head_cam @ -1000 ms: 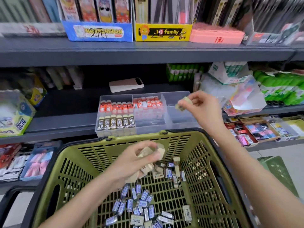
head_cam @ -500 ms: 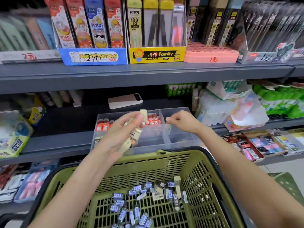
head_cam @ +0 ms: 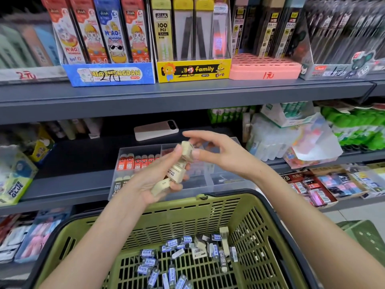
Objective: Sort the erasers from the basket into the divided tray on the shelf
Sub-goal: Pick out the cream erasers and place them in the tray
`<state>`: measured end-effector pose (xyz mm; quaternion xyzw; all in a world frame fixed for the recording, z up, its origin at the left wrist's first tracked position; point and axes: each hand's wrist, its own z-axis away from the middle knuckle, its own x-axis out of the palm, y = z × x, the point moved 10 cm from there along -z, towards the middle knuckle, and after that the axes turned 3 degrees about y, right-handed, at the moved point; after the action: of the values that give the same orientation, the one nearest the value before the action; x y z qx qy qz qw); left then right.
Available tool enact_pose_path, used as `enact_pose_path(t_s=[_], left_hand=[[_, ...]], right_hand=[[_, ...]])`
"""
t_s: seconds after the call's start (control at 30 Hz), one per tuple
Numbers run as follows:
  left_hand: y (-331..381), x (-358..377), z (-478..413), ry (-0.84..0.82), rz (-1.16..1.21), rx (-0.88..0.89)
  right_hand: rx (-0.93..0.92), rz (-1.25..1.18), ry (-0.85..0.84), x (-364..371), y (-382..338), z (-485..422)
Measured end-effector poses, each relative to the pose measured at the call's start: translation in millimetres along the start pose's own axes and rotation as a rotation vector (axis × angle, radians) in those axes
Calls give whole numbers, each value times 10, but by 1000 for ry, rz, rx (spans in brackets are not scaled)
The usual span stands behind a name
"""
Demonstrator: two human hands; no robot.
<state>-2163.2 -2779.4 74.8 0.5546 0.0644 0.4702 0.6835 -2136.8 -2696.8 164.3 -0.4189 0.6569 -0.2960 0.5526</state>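
In the left hand (head_cam: 145, 182) a loose stack of cream erasers (head_cam: 174, 174) is clamped, above the basket (head_cam: 187, 207) rim and in front of the divided tray (head_cam: 143, 147) on the shelf (head_cam: 73, 163). Its top eraser (head_cam: 186, 146) is pinched by the right hand (head_cam: 220, 157). As that one is pulled away, lower ones could be dislodged and dropped into the basket or a wrong compartment. The stack's long axis is tilted, rising from lower left to upper right, its top end pointed toward the tray.
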Motion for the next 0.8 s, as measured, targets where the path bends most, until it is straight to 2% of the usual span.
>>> enact_pose_path(t_s=[0.07,0.13,0.23,0.3,0.37,0.43,0.57,0.7,0.8], left_hand=[[-40,46,-5,-21,-11,-50],[-51,55,-11,-22,3,-73],[-11,4,-26,1,127,-79],[16,-38,-28,19,251,-95],[36,-86,-30,41,324,-100],[43,-124,-36,61,339,-95],[20,-133,-42,77,318,-91],[-7,-181,-49,118,313,-94],[-20,-189,-57,129,308,-97]], right_hand=[[-79,115,-28,32,-160,2],[-70,112,27,-63,-158,-23],[55,54,311,-511,171,-83],[197,244,420,-762,516,-117],[328,488,335,-767,858,-165],[383,587,242,-659,1093,-205],[390,583,177,-493,1219,-266],[451,451,75,-343,1342,-227],[456,463,88,-356,1296,-186]])
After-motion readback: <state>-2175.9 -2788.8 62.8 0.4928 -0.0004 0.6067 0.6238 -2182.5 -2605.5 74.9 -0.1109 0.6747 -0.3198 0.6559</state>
